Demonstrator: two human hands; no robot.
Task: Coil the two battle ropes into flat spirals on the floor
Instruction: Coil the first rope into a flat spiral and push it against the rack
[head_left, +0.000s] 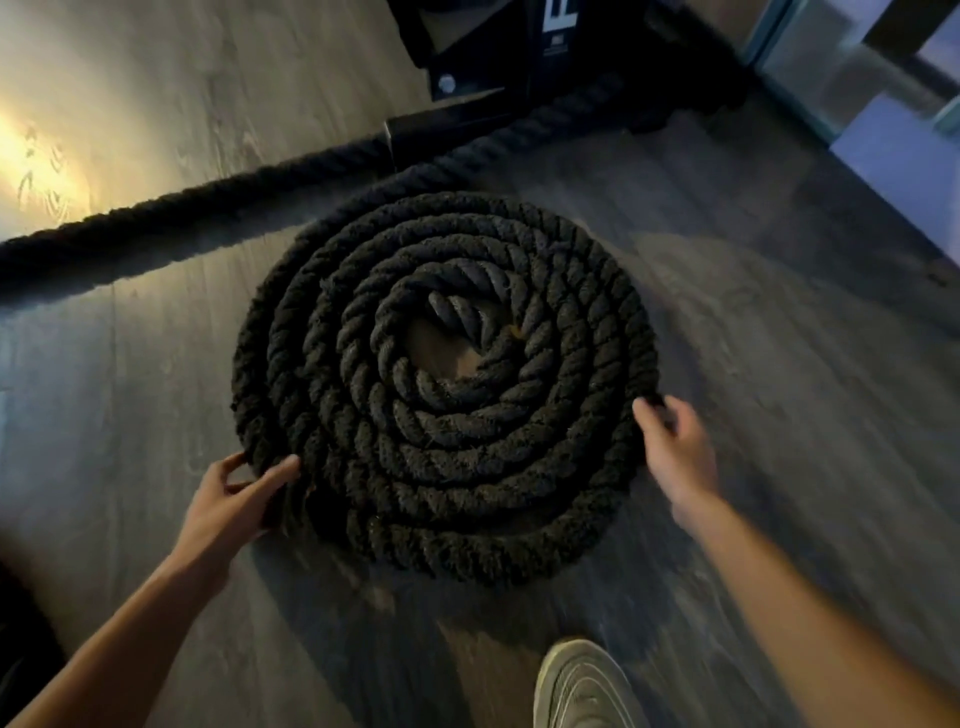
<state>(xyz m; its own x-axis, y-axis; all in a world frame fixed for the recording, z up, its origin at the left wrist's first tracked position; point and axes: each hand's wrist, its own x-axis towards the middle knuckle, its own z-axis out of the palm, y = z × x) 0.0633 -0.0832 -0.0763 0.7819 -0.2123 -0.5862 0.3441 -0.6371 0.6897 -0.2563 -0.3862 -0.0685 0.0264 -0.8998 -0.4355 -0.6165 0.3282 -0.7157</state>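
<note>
Coil (447, 467) flat on floor (779, 364), just before rack (483, 67) | left hand (244, 493) pinches outer turn, right hand (670, 441) curls on it | second rope (182, 208) straight, left of rack | judged: squeeze turns snug, keep flat

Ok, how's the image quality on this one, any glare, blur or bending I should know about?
Head view: warm glare washes out the floor at the far left. The rest of the head view is dim, yet the strands of the coiled rope read clearly. The right hand and the shoe are smeared by motion blur, while the left hand is sharper. The wide angle seems to bow the straight rope.
</note>
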